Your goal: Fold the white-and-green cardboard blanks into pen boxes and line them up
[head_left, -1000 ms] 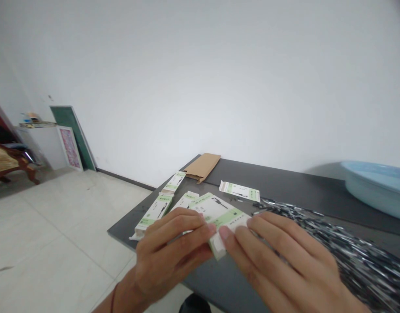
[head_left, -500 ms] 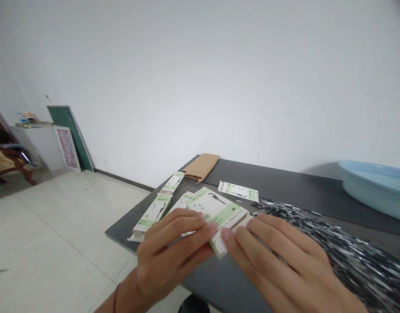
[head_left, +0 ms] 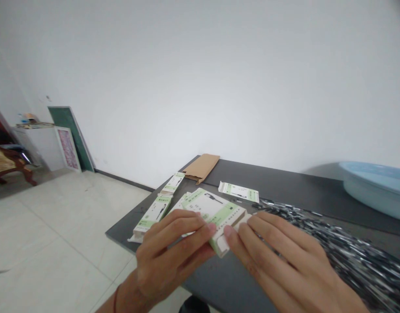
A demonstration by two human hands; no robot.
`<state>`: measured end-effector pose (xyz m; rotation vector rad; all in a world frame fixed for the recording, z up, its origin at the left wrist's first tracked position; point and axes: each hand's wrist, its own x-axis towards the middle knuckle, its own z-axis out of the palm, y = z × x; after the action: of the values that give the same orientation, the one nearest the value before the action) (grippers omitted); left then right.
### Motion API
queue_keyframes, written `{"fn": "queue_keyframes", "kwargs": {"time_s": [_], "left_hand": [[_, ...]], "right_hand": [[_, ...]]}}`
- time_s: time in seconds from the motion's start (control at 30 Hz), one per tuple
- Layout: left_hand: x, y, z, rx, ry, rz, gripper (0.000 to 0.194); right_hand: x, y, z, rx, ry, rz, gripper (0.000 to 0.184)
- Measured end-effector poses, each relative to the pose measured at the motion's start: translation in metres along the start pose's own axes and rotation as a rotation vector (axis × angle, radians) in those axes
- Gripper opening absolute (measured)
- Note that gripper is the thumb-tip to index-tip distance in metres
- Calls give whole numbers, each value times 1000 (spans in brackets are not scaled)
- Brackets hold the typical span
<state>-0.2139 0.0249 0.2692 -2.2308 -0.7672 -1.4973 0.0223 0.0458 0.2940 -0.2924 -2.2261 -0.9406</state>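
A small white and green pen box [head_left: 216, 206], printed with a black pen, is held up over the table. My left hand [head_left: 173, 248] grips its left side, thumb on the top face near the close end. At that end, the fingers of my right hand [head_left: 278, 252] are closed on a white end flap [head_left: 240, 221]. The box's contents are hidden. Beyond my left hand, similar boxes lie on the table, among them a flattish one [head_left: 154, 213] and a farther one [head_left: 173, 182]. Another box [head_left: 240, 192] rests flat behind the held one.
A big heap of black and clear pens [head_left: 353, 248] spreads over the right side of the dark table [head_left: 268, 169]. Behind it stands a light blue basin [head_left: 376, 191]. A brown paper envelope [head_left: 202, 166] lies at the far left corner. Tiled floor [head_left: 56, 234] borders the table's left edge.
The held box has tilted slightly, and its close end with the flap now shows more. Both hands keep their hold and have barely moved.
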Motion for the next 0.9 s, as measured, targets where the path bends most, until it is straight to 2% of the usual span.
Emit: {"fn": "queue_keyframes", "kwargs": {"time_s": [0.13,0.3,0.43,0.6,0.7,0.8,0.9], "left_hand": [[-3,0,0,21,20,13,20],[-7,-4,3,25,30,42,33],[-3,-5,1,18,-3,72,30],[0,-1,0,-6,9,38,23],[-1,0,1,3,32,28,26],[-2,-1,1,21,53,65,30],[-1,1,0,38,47,41,26]], "right_hand": [[2,2,-1,-13,-3,-6,37],[8,4,-4,20,-4,-1,41],[8,5,-4,46,5,-3,41],[8,2,-6,48,76,45,27],[8,0,-6,50,108,90,22],[6,-1,-3,26,117,71,22],[4,-1,1,20,140,58,18]]}}
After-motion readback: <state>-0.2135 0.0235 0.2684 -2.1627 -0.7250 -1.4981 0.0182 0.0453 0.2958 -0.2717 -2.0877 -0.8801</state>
